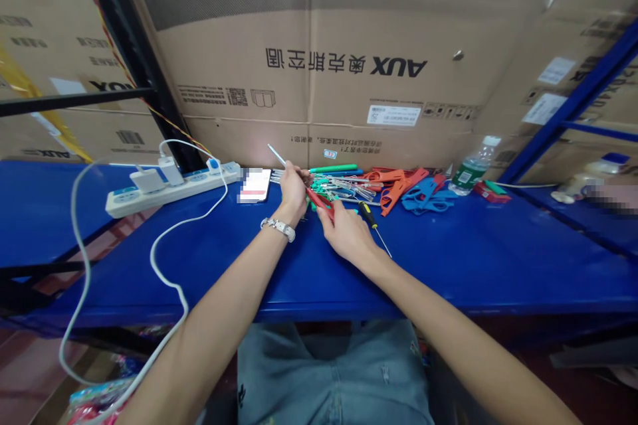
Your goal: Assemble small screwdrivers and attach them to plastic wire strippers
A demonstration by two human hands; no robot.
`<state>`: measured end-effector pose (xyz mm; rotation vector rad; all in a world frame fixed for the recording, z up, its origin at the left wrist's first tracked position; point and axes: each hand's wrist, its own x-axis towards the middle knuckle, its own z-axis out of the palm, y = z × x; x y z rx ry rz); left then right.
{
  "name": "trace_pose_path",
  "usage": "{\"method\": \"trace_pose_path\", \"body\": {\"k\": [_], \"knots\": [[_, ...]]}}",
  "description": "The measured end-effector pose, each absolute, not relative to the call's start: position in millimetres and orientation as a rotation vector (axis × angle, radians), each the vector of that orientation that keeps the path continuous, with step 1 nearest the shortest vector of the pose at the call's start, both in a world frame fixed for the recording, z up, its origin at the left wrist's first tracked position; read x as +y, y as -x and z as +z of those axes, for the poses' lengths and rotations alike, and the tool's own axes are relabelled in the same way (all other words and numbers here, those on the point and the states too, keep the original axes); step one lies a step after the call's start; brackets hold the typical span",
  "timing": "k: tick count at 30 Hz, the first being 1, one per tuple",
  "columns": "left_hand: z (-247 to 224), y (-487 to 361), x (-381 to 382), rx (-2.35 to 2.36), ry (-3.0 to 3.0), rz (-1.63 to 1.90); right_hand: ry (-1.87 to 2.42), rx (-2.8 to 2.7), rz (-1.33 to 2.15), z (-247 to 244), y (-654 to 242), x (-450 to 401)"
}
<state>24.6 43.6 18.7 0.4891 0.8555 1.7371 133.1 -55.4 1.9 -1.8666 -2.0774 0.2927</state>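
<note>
My left hand (293, 191) is closed around a thin metal rod (276, 154), whose bare end points up and to the left. Between the two hands runs a slim red plastic piece (316, 198). My right hand (349, 231) has its fingers closed on the lower end of that piece. Whether the rod and the red piece are joined is hidden by my left fingers. Just behind the hands lies a heap of metal rods and green clips (343, 187). A screwdriver (367, 214) with a yellow and black handle lies right of my right hand.
Orange plastic parts (399, 187) and blue plastic parts (427, 198) lie at the right of the heap, near a green-labelled bottle (473, 169). A phone (255, 184) and a white power strip (187, 187) with cables are on the left. Cardboard boxes (339, 26) stand behind the blue table (448, 272).
</note>
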Motion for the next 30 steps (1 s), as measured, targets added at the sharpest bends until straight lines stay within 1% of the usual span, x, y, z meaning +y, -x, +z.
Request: {"method": "trace_pose_path", "body": {"k": [4,7,12,16,22,25,28,30], "knots": [[24.9,-16.2,43.8,0.582,-0.456,1.539,1.84,-2.03,0.314,1.4,-143.5,-54.8],[27.3,-16.6,39.0,0.501,-0.452,1.48,1.692,-1.986,0.427,-3.2,-151.9,-49.8],[25.3,-21.8,28.3,0.646,-0.541,1.475,1.445,-1.844,0.875,-15.0,-160.7,-38.1],[21.0,-28.3,20.6,0.755,-0.599,1.468,1.425,-1.721,1.06,-11.5,-160.0,-33.1],[14.4,-39.3,11.5,0.785,-0.704,1.353,1.342,-1.762,0.986,0.9,-145.4,-12.3],[9.8,-41.9,9.9,0.825,-0.731,1.292,1.244,-1.784,0.884,1.2,-137.5,3.9],[5.1,-42.7,12.7,0.826,-0.753,1.328,1.241,-1.859,0.702,0.2,-132.9,11.0],[4.8,-40.6,17.3,0.816,-0.725,1.423,1.303,-1.888,0.583,-0.6,-131.3,8.1]]}}
